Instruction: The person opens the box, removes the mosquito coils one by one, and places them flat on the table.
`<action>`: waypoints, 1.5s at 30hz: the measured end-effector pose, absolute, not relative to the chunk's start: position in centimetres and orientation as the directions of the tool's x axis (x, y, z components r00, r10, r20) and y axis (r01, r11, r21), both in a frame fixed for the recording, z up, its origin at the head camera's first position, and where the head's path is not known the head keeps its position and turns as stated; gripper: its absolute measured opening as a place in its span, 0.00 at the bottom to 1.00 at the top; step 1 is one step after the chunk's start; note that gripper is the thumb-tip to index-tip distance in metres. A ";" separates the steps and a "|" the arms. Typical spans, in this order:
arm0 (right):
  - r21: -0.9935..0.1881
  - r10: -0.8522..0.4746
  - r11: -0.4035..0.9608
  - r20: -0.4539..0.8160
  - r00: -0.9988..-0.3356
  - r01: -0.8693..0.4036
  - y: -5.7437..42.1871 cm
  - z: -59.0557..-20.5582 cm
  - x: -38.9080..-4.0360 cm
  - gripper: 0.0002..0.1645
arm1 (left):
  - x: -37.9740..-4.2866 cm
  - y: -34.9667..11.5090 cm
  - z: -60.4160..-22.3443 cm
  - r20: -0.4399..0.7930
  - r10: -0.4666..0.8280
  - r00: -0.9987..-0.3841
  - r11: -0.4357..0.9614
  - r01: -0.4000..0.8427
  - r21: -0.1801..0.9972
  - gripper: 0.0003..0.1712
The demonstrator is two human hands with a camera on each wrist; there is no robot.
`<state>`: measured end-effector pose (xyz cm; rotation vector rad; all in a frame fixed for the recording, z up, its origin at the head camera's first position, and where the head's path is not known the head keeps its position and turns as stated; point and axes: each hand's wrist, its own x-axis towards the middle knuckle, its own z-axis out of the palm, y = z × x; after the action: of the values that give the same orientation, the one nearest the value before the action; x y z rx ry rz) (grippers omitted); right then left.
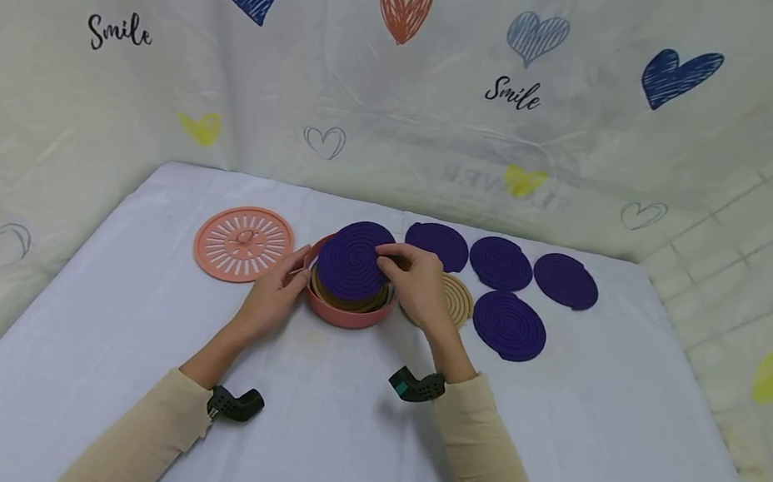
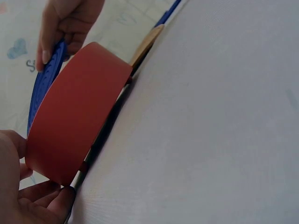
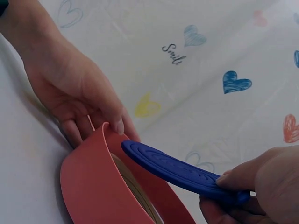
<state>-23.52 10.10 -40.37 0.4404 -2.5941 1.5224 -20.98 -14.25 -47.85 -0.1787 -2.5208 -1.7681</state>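
Note:
A round coral-pink mosquito coil box [image 1: 344,319] sits on the table, uncovered. My left hand [image 1: 276,291] grips its left side, with the thumb at the rim and the other fingers around the outer wall, as the right wrist view shows. Between thumb and fingers, my right hand [image 1: 421,280] pinches the edge of a purple mosquito coil [image 1: 353,257]. That coil is tilted over the box opening, bluish in the right wrist view. Beneath it, tan coils [image 1: 367,304] show inside the box. How many lie there is hidden.
The slotted coral lid [image 1: 220,240] lies left of the box. To the right are several purple coils [image 1: 510,325] and a tan coil [image 1: 457,298], partly behind my right hand. A printed curtain [image 1: 395,91] hangs behind the white table [image 1: 301,447].

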 end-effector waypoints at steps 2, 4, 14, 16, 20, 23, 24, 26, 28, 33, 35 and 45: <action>-0.839 -0.183 0.456 0.237 -0.954 -0.296 10.2 -40.3 -23.5 0.11 | -21.1 -14.3 -48.1 0.118 0.058 -0.991 0.344 0.131 0.930 0.31; -0.836 -0.176 0.460 0.244 -0.954 -0.298 10.3 -40.3 -23.4 0.11 | -21.1 -14.3 -48.2 0.122 0.056 -0.991 0.353 0.134 0.926 0.31; -0.817 -0.149 0.459 0.317 -0.937 -0.350 11.1 -40.4 -23.3 0.12 | -21.1 -14.2 -48.1 0.125 0.052 -0.991 0.351 0.135 0.927 0.31; -0.820 -0.141 0.454 0.321 -0.936 -0.349 11.4 -40.4 -23.3 0.11 | -21.0 -14.2 -48.1 0.124 0.051 -0.991 0.345 0.134 0.929 0.31; -0.839 -0.119 0.429 0.314 -0.942 -0.334 11.8 -40.3 -23.3 0.11 | -21.0 -14.2 -48.0 0.120 0.050 -0.992 0.346 0.130 0.929 0.31; -0.846 -0.106 0.421 0.313 -0.944 -0.328 12.1 -40.4 -23.3 0.11 | -20.9 -14.2 -47.9 0.113 0.050 -0.992 0.356 0.124 0.926 0.31; -0.845 -0.102 0.424 0.312 -0.945 -0.325 12.3 -40.3 -23.3 0.12 | -20.9 -14.2 -47.9 0.111 0.049 -0.993 0.359 0.121 0.925 0.31; -0.839 -0.095 0.438 0.313 -0.945 -0.322 12.6 -40.3 -23.3 0.12 | -20.9 -14.2 -47.9 0.107 0.049 -0.993 0.370 0.118 0.921 0.31; -0.836 -0.086 0.450 0.308 -0.948 -0.312 12.9 -40.2 -23.2 0.12 | -20.9 -14.2 -48.0 0.102 0.049 -0.994 0.379 0.113 0.919 0.31; -0.841 -0.065 0.451 0.303 -0.951 -0.299 13.7 -40.1 -23.3 0.12 | -21.0 -14.2 -48.0 0.094 0.048 -0.994 0.383 0.106 0.918 0.31; -0.843 -0.055 0.445 0.312 -0.948 -0.303 14.0 -40.3 -23.4 0.12 | -21.1 -14.1 -48.0 0.100 0.050 -0.994 0.380 0.111 0.918 0.31; -0.847 -0.008 0.446 0.320 -0.947 -0.290 15.3 -39.8 -23.2 0.12 | -21.0 -14.2 -48.0 0.101 0.053 -0.993 0.382 0.114 0.917 0.31</action>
<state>-23.21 15.35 -39.85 0.2570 -2.4308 1.5029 -20.95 -14.18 -47.98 -0.1552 -2.5657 -1.7096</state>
